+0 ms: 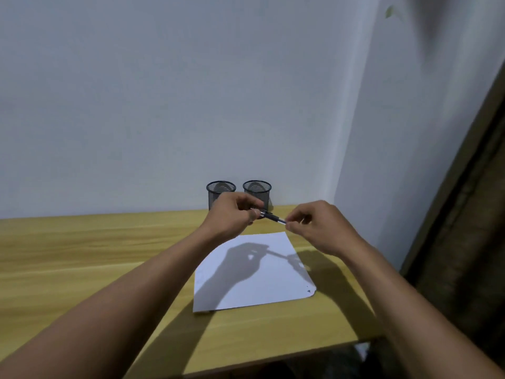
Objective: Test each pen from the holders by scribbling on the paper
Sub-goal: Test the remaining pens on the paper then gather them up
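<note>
A dark pen (273,216) hangs in the air between both hands, above the far edge of a white sheet of paper (254,280). My left hand (232,216) grips its left end with curled fingers. My right hand (317,228) pinches the pen's right tip between thumb and fingers. Two black mesh pen holders, the left holder (220,191) and the right holder (257,190), stand against the wall behind my hands; no pens show above their rims. The paper has a small dark mark near its right front corner.
The wooden desk (82,255) runs left along a white wall. Its right edge ends near a side wall and a dark curtain (464,255). The desk's front edge lies close below the paper.
</note>
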{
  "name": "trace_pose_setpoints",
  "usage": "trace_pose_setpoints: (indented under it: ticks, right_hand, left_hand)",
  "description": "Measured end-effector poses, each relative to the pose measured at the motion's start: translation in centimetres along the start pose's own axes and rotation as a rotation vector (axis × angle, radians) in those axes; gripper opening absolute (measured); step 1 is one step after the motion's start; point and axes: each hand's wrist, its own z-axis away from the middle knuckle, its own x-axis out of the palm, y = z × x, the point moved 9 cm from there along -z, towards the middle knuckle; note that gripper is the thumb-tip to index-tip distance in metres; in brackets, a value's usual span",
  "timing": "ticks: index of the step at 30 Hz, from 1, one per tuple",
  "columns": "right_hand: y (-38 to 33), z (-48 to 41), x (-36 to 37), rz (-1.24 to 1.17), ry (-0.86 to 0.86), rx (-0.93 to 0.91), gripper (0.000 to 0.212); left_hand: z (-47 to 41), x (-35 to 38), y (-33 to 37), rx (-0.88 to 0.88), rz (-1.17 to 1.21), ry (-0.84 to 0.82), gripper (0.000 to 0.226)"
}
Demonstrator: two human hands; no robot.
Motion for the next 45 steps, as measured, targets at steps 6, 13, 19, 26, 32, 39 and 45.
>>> trace_pose_setpoints:
  ticks: [6, 13, 19, 26, 32, 39, 45]
  right_hand:
    - [7.0, 1.0, -2.4, 0.081, 0.107, 0.194, 0.011]
    - [13.4, 0.4, -0.5, 0.213, 0.136, 0.349, 0.021]
    - [15.9, -2.1, 2.6, 0.306, 0.099, 0.375, 0.021]
    - [15.8, -2.4, 1.5, 0.241, 0.133, 0.361, 0.028]
    - [17.6, -4.4, -2.5, 0.183, 0.205, 0.371, 0.024]
    - [22.5, -10.3, -1.8, 0.213, -0.073, 0.364, 0.045]
    - [23.6, -12.9, -0.9, 0.160, -0.164, 0.263, 0.043]
  left_hand:
    - [-3.9, 7.2, 0.3, 0.057, -0.319, -0.184, 0.040]
    - [-8.1, 14.7, -2.9, 0.024, -0.665, -0.363, 0.058]
    - [-10.9, 17.4, -6.5, -0.093, -0.772, -0.450, 0.062]
    - [-11.3, 17.5, -7.7, -0.081, -0.855, -0.425, 0.061]
    - [-11.0, 17.8, -6.4, -0.102, -0.882, -0.332, 0.038]
    - [-10.0, 19.9, -3.6, -0.205, -0.636, 0.010, 0.029]
    - [-10.5, 22.5, -4.1, -0.312, -0.614, 0.029, 0.055]
